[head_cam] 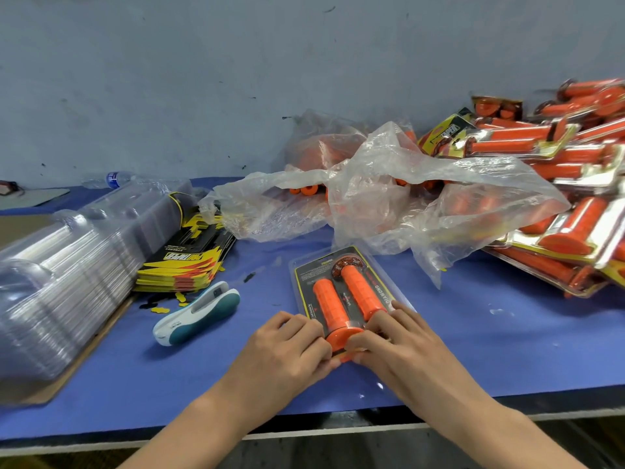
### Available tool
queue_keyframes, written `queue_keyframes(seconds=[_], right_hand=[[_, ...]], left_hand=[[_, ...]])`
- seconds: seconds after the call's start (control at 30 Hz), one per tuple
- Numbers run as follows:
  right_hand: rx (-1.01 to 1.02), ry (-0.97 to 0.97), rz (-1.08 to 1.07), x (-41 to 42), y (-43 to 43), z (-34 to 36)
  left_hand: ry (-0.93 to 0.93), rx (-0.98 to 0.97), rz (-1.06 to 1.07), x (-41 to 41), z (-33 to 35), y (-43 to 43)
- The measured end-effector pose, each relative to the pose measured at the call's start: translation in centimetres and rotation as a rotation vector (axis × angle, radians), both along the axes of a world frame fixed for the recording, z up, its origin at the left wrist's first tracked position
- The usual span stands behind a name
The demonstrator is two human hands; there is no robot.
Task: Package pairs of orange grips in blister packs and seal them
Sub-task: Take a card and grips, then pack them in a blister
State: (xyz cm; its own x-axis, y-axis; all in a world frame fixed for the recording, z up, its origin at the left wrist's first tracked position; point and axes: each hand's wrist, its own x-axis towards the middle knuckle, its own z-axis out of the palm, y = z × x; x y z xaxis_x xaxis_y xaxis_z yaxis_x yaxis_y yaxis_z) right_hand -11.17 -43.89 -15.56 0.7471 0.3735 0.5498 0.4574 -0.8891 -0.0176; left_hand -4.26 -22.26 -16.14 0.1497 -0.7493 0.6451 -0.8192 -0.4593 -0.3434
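One blister pack holding two orange grips lies near centre on the blue table. Left hand and right hand, fingers curled, pinch its near end, hiding it. Finished packs far right are cut off.

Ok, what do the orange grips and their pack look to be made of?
The orange grips: probably rubber, matte, with a moulded grid texture. The blister pack: clear glossy plastic, its rim catching light. The card insert inside: seemingly printed cardboard, black with yellow border.
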Motion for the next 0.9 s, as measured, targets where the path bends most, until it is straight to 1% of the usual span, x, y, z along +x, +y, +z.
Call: queue_keyframes(seconds=[0.13, 0.2, 0.27, 0.4, 0.5, 0.63, 0.7, 0.8, 0.9], right_hand=[[0.111, 0.064, 0.061, -0.1, -0.5, -0.4], [0.194, 0.131, 0.083, -0.1, -1.3, -0.4], [0.235, 0.167, 0.109, -0.1, -2.2, -0.1], [0.111, 0.157, 0.054, -0.2, -3.9, 0.5], [0.054, 0.15, 0.009, -1.0, -3.7, 0.3], [0.01, 0.053, -0.023, -0.9, -2.6, -0.1], [-0.002, 0.095, -0.025, -0.9, -3.1, 0.0], [0.03, 0.235, 0.048, -0.9, -4.3, 0.0], [0.035, 0.268, 0.078, -0.8, -4.8, 0.0]], left_hand=[[0.139, 0.019, -0.073, 0.3, -0.3, -0.1], [0.175, 0.043, -0.098, 0.9, -0.5, 0.0], [0.193, 0.054, -0.107, 1.4, -0.5, -0.1], [0.146, 0.087, -0.108, 1.4, -0.3, -1.2], [0.129, 0.06, -0.106, 0.8, -0.3, -2.6], [0.134, 0.029, -0.154, -0.3, -0.2, -4.7], [0.136, 0.03, -0.168, 0.0, -0.3, -4.9], [0.144, 0.075, -0.167, 0.7, -0.4, -4.9], [0.139, 0.118, -0.18, 1.0, -0.5, -4.9]])
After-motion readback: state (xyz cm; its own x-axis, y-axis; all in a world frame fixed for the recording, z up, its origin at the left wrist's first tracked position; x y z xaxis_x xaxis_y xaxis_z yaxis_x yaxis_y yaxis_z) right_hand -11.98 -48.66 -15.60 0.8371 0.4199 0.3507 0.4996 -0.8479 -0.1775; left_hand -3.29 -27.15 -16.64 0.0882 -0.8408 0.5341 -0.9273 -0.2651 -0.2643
